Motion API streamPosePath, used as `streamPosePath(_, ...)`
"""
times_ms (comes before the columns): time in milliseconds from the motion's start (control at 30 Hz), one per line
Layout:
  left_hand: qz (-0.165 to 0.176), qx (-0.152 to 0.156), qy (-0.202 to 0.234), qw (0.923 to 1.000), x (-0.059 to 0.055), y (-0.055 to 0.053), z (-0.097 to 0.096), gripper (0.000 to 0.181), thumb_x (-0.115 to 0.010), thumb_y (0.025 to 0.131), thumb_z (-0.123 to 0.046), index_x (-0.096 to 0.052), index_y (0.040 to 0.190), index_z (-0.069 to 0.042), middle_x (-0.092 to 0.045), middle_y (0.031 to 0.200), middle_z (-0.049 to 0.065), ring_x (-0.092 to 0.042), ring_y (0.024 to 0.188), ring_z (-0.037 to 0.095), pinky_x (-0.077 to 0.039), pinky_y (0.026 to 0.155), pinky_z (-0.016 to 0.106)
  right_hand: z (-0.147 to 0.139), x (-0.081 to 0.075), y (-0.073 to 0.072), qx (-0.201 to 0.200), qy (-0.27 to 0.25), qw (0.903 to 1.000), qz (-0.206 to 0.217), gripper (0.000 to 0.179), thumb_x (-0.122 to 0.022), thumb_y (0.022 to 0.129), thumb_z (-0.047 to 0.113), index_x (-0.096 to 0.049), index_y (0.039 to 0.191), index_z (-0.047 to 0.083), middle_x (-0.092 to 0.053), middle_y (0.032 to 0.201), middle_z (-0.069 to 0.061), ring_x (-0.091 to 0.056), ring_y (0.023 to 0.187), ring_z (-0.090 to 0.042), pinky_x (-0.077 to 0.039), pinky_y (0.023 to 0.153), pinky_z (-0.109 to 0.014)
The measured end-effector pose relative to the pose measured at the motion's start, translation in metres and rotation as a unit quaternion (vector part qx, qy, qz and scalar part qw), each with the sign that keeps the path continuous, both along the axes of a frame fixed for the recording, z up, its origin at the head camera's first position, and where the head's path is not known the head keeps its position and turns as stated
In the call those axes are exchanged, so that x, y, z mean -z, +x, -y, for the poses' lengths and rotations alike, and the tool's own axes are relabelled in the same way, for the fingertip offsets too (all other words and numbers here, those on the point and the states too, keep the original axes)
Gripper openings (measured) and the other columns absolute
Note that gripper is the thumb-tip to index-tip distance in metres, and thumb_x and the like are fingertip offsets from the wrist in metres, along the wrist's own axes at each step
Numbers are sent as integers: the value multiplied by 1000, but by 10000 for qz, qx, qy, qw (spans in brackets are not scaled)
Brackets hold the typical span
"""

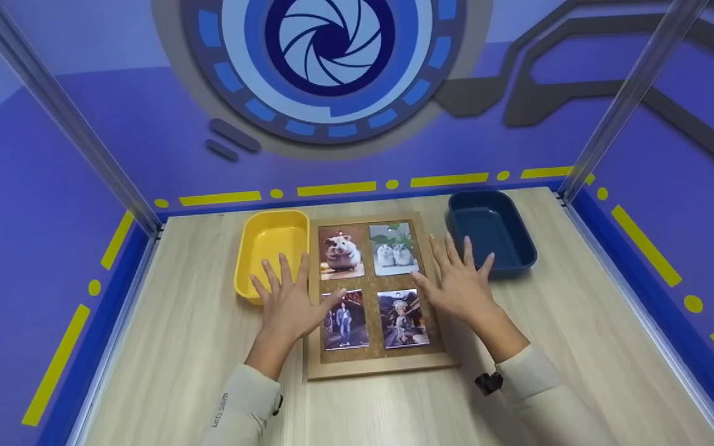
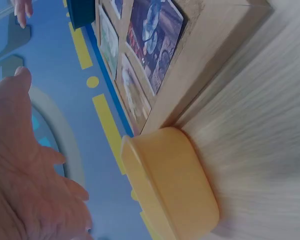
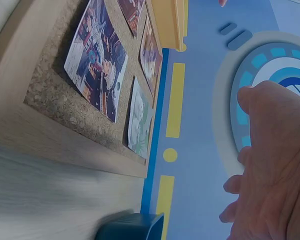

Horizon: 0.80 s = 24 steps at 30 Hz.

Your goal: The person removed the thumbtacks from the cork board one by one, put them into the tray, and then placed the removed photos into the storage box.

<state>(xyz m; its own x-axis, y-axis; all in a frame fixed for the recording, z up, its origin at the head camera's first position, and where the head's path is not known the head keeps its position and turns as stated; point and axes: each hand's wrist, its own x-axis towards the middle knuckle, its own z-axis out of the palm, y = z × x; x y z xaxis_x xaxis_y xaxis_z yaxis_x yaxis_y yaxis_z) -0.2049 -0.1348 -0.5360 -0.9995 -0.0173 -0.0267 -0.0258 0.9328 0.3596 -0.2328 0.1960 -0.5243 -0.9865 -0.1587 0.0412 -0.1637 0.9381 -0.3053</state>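
Note:
A wood-framed cork board (image 1: pixel 374 328) lies on the table, bearing a hamster photo (image 1: pixel 341 257), a photo of two small white animals under leaves (image 1: pixel 394 255), a photo of a figure in blue (image 1: pixel 344 322) and a photo of a figure in a pale hat (image 1: pixel 403 319). With fingers spread, my left hand (image 1: pixel 289 308) hovers over the board's left edge and overlaps the yellow tray in the head view. My right hand (image 1: pixel 461 290), also spread, is above the board's right edge. Both wrist views show the palms raised off the surface, holding nothing.
The yellow tray (image 2: pixel 182 180) stands left of the board. A dark blue tray (image 1: pixel 490 232) sits at the back right. Purple panels (image 1: pixel 115 136) wall the table at the back and both sides, with metal posts (image 1: pixel 636 93) at the corners.

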Motion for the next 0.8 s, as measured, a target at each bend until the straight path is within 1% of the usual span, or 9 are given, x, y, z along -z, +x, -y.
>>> streamPosePath(167,-136,140,-14,9998,3,1,-8,117,-44,85,-95,-15,173,-25,-10,179,25,14,165,51,13,130,76,-1,2,0,9,39,10000,-63,91,-49,103,70,-15,173,23,-12,181,-16,-3,167,-50,2,124,-87)
streamPosePath(267,-230,245,-50,9994,6,2,-14,115,-47,86,-93,-20,173,-22,-16,178,25,8,167,49,10,131,74,-2,3,1,-31,46,10000,-78,90,-49,104,68,-15,173,21,-13,180,-17,-5,167,-50,-2,127,-84)
streamPosePath(300,-261,288,-102,9992,8,2,-16,115,-48,87,-93,-22,172,-21,-18,178,25,5,167,49,8,132,73,-3,4,1,-42,38,10000,-73,90,-48,104,68,-15,173,21,-13,180,-17,-6,167,-49,-3,127,-83)
streamPosePath(367,-279,400,-127,9987,11,3,-21,114,-49,87,-92,-25,171,-18,-18,178,23,2,168,48,5,133,72,-3,4,2,-62,-14,10000,-71,90,-47,104,69,-15,173,21,-14,180,-17,-6,167,-49,-4,128,-81)
streamPosePath(433,-256,518,-127,9982,14,3,-26,113,-49,88,-92,-27,171,-18,-18,179,21,1,168,47,4,134,70,-3,4,2,-71,-28,9999,-81,90,-47,104,69,-15,173,20,-14,180,-17,-7,167,-49,-5,129,-80)
streamPosePath(633,-143,790,72,9967,22,5,-38,108,-56,89,-86,-29,171,-21,-16,179,19,-2,168,46,2,135,68,-4,7,1,-69,-78,9999,-133,88,-47,105,67,-16,173,19,-16,180,-18,-11,167,-49,-11,131,-77)
streamPosePath(800,-166,1058,362,9936,30,5,-44,103,-63,90,-80,-34,168,-20,-23,178,22,-7,168,46,-3,135,69,-2,8,1,-80,-162,9994,-280,88,-51,105,64,-20,172,16,-21,178,-21,-17,165,-50,-19,129,-77)
